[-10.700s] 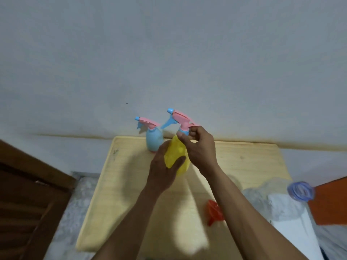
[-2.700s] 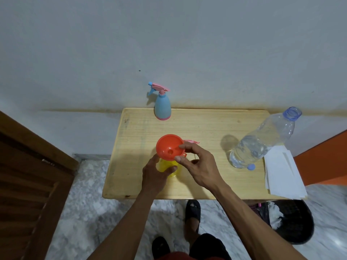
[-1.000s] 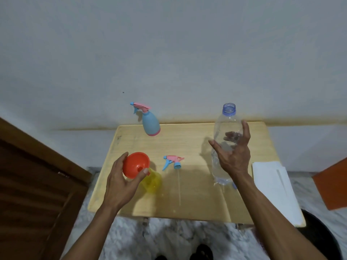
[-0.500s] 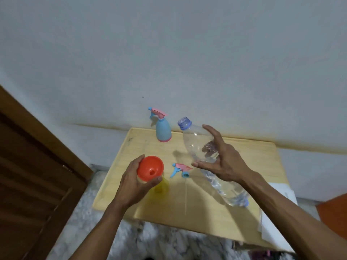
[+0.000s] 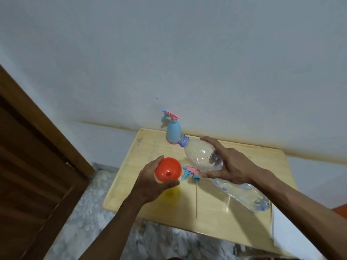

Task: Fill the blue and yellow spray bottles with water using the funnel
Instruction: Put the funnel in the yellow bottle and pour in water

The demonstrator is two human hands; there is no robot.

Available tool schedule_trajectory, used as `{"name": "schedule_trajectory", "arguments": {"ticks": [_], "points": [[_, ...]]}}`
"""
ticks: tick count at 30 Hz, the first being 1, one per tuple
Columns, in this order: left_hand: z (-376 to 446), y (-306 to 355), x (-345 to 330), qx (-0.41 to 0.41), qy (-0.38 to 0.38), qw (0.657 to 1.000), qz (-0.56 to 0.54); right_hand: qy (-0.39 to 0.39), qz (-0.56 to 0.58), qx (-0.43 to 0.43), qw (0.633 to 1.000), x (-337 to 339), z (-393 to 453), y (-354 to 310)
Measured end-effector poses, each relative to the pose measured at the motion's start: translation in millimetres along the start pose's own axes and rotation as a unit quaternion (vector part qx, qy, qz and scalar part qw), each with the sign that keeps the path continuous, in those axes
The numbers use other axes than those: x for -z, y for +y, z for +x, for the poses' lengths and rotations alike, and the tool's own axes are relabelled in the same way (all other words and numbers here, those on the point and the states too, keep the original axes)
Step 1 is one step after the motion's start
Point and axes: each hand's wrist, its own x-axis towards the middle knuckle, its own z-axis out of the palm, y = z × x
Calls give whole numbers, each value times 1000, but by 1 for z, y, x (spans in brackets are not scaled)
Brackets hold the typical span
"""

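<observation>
My left hand (image 5: 150, 182) grips the yellow spray bottle (image 5: 171, 190) near its top, where the orange funnel (image 5: 168, 170) sits in its neck. Most of the yellow bottle is hidden by that hand. My right hand (image 5: 230, 164) holds a clear water bottle (image 5: 199, 152) tilted far over, its open blue-ringed mouth pointing up and left, above and to the right of the funnel. Water sits in its lower end. The yellow bottle's pink and blue spray head (image 5: 191, 172) lies on the table with its long tube. The blue spray bottle (image 5: 173, 133) stands at the back, its head on.
The small wooden table (image 5: 253, 160) stands against a pale wall. A white sheet (image 5: 293, 235) hangs over its right front corner. A brown wooden door (image 5: 32, 175) is at the left, and marbled floor (image 5: 90, 212) lies below.
My right hand has tipped the water bottle further over and swung its mouth leftward, nearer the funnel. My left hand keeps hold of the yellow bottle and funnel.
</observation>
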Motion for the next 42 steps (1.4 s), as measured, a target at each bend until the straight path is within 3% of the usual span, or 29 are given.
{"name": "schedule_trajectory", "arguments": {"ticks": [15, 42], "points": [[1, -1, 6, -2, -15, 999, -40, -115, -201, 1, 973, 2, 8, -9], [1, -1, 8, -4, -30, 999, -26, -139, -279, -8, 950, -9, 1, -5]]}}
